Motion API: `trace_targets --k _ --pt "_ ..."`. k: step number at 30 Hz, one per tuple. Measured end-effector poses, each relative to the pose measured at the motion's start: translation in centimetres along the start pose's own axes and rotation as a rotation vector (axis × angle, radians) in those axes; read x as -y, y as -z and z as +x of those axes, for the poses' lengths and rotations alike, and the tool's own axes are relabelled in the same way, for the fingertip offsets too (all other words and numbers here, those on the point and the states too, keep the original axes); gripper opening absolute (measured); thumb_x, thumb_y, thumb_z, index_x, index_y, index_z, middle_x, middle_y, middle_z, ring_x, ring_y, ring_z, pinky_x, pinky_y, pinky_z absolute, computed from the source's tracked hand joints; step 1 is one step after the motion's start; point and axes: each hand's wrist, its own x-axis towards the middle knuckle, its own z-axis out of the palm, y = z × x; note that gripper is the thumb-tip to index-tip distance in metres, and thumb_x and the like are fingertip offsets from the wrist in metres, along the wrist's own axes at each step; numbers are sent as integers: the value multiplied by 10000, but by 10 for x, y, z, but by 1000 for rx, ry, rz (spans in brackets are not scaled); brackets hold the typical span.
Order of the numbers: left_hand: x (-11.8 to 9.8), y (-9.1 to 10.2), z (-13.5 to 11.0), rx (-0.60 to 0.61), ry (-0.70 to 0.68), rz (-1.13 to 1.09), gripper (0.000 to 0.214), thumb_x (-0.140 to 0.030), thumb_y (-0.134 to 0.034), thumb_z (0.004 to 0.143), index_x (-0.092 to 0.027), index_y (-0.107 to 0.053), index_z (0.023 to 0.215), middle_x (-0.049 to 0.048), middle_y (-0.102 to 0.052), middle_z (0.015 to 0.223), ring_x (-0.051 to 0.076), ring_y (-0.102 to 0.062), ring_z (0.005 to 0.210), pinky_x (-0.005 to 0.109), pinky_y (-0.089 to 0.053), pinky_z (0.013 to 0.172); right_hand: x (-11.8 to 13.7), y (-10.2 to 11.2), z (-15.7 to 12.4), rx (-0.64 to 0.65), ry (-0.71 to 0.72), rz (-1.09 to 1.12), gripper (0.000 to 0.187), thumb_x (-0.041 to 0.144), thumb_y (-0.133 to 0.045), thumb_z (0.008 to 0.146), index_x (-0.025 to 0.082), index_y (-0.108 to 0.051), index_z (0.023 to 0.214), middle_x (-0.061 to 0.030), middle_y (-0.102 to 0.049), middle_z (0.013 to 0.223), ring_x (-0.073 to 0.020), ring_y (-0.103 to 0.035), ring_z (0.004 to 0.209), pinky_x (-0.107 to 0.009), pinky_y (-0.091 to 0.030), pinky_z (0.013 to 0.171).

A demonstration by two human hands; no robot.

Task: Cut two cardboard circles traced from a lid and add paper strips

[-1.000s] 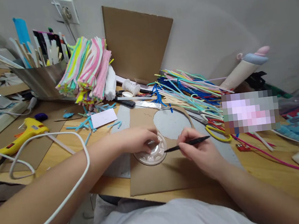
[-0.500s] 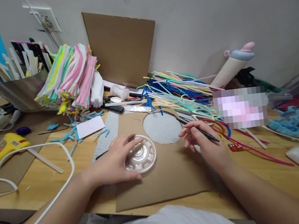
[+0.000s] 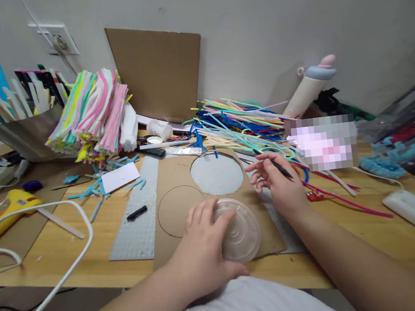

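My left hand [image 3: 212, 245] grips the left side of a round clear plastic lid [image 3: 240, 231], with the thumb low and the fingers over its upper edge. The lid lies over the near right part of a brown cardboard sheet [image 3: 182, 248]. My right hand [image 3: 280, 182] holds a slim black pen [image 3: 281, 169] above the cardboard's right edge, other fingers loosely curled. A thin drawn circle [image 3: 159, 206] shows on the cardboard, partly covered by my left hand. Above it to the right is a round cut-out hole [image 3: 217, 174] with the grey cutting mat [image 3: 134, 238] underneath.
A black pen cap [image 3: 137, 213] lies on the mat. Bundled pipe cleaners [image 3: 90, 114] and loose ones [image 3: 241, 121] lie along the back. A yellow glue gun [image 3: 14, 207] and a white cable [image 3: 84, 224] are at left. Cardboard [image 3: 156, 71] leans on the wall.
My left hand has moved the plastic lid right and toward me, uncovering the drawn circle and the pen cap. My right hand keeps the pen in nearly the same place.
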Motion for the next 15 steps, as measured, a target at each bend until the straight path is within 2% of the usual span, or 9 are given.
trace_targets --k 3,6,7,9,11,15 --pt "-1 -11 3 10 6 87 980 -573 -838 441 -205 -516 1291 237 -319 1486 430 -285 1350 633 -209 1080 -6 -2 2 3 -27 -18 247 442 -569 859 230 -515 974 -23 -645 822 -120 -575 576 -196 -413 416" --pt "2 -7 -3 -41 -24 143 965 -587 -802 517 -190 -477 1334 240 -293 1511 413 -255 1376 637 -199 1082 -11 -4 2 38 -63 -26 290 472 -583 834 222 -514 963 -16 -633 809 -116 -568 575 -186 -401 403" --pt "3 -5 -8 -74 -29 158 869 -559 -776 592 -194 -486 1325 220 -342 1495 391 -291 1366 626 -214 1081 -12 -5 1 52 -75 -27 302 481 -584 828 219 -515 962 -16 -630 810 -115 -566 576 -185 -400 403" --pt "6 -2 -20 -132 -55 187 544 -448 -658 787 -210 -542 1262 163 -506 1398 325 -427 1293 581 -270 1067 -15 -5 1 73 -94 -27 325 499 -581 820 217 -516 967 -16 -629 812 -114 -567 581 -188 -406 411" --pt "9 -2 -31 -145 -131 225 329 -334 -536 895 -233 -587 1204 103 -599 1321 272 -518 1219 530 -325 1038 -17 -6 1 87 -108 -25 335 511 -574 818 215 -517 965 -14 -634 807 -116 -577 596 -201 -437 448" --pt "13 -9 -38 -58 -256 302 348 -265 -455 940 -265 -557 1273 27 -563 1378 246 -507 1258 509 -339 1045 -24 -7 3 122 -143 -22 323 500 -595 806 209 -527 929 -2 -647 765 -124 -622 652 -250 -511 597"
